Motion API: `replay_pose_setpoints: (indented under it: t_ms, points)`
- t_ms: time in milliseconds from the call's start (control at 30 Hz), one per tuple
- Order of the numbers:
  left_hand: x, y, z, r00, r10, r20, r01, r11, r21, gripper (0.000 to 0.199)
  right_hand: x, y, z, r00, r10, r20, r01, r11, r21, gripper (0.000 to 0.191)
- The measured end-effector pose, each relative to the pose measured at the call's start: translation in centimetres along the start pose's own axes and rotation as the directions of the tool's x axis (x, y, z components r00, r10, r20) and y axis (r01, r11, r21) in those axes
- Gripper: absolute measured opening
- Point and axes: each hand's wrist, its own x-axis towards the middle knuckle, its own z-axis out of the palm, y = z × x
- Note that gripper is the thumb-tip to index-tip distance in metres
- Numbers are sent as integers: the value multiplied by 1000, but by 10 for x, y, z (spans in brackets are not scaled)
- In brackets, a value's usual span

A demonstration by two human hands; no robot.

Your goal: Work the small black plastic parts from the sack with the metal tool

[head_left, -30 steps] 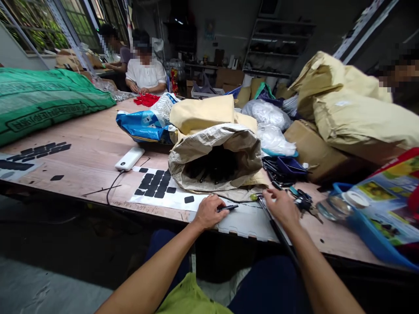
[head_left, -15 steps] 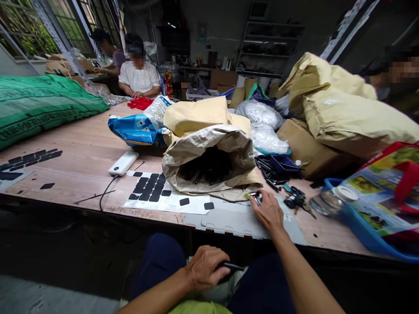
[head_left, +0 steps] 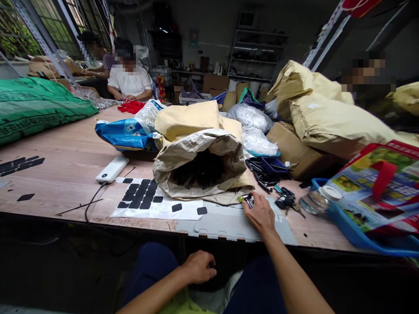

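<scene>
1. One wood-grain table (head_left: 75,144) is filling the foreground; a flat grey board (head_left: 225,222) is covering part of its near edge.
2. One metal shelving rack (head_left: 258,56) is standing at the dim back wall; barred windows (head_left: 52,35) are admitting light at upper left.
3. Three other people are showing: two at far left, including one in a white shirt (head_left: 131,85), and one at right.
4. One open beige sack (head_left: 163,172) is lying mid-table, its mouth facing the wearer, dark contents indistinct.
5. Black rounded-square pads (head_left: 142,194) are clustering on one white sheet (head_left: 190,207), too tightly for counting. Two more are lying apart at its right end; one is lying on bare wood at left.
6. One white rectangular device (head_left: 112,170), one clear jar with a white lid (head_left: 314,202) and one blue plastic tray (head_left: 355,231) are occupying the table.
7. The right hand (head_left: 260,213) is pinching one small dark shiny piece (head_left: 250,202) beside the sack's lower right edge, next to a yellow-green tip (head_left: 241,199).
8. The left hand (head_left: 199,267) is hanging above the lap, fingers half curled; whether it is holding anything, I cannot tell.
</scene>
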Motion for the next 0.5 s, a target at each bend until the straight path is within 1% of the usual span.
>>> replay_pose_setpoints:
  t_ms: [33,67,133,167,200,233,267,300,333,367,400,433,467,500]
  points:
    - [-7,9,-12,994,106,19,-106,994,-14,35,0,0,1,1000,-5,-6,5,1000,-6,41]
    - [-13,19,-28,979,199,41,-197,979,-45,33,0,0,1,1000,-10,-11,9,1000,-12,41]
    - [-18,39,-66,943,329,60,-317,936,-151,33,-1,-1,1,1000,-17,-15,17,1000,-22,41]
    - [-16,49,-88,929,368,33,-354,912,-206,34,-1,-2,0,1000,-20,-16,20,999,-28,40]
    - [-11,57,-110,921,388,-40,-387,897,-215,34,-2,-3,-1,1000,-24,-17,23,999,-36,40]
    - [-2,63,-132,905,374,-201,-408,897,-169,32,-2,-4,-1,999,-27,-18,26,999,-46,40]
    - [9,67,-153,850,343,-399,-411,907,-95,29,-2,-5,-2,999,-30,-18,29,998,-57,40]
    - [22,69,-172,772,293,-565,-366,930,-18,26,-2,-6,-4,999,-32,-15,31,997,-70,41]
    - [35,70,-189,683,227,-695,-276,960,42,25,-2,-7,-5,999,-34,-12,33,996,-83,41]
    - [48,69,-203,608,166,-776,-174,982,74,24,-3,-8,-6,999,-35,-8,34,995,-94,41]
    - [61,68,-213,556,116,-823,-71,993,92,25,-3,-9,-7,999,-36,-2,35,994,-103,40]
    - [72,66,-221,531,81,-843,18,994,107,26,-3,-9,-7,999,-36,4,36,993,-110,40]
    - [82,63,-227,529,61,-846,86,988,125,27,-3,-10,-8,999,-37,10,38,993,-115,39]
    - [90,60,-230,538,53,-841,135,980,148,28,-3,-10,-8,999,-37,17,38,992,-118,38]
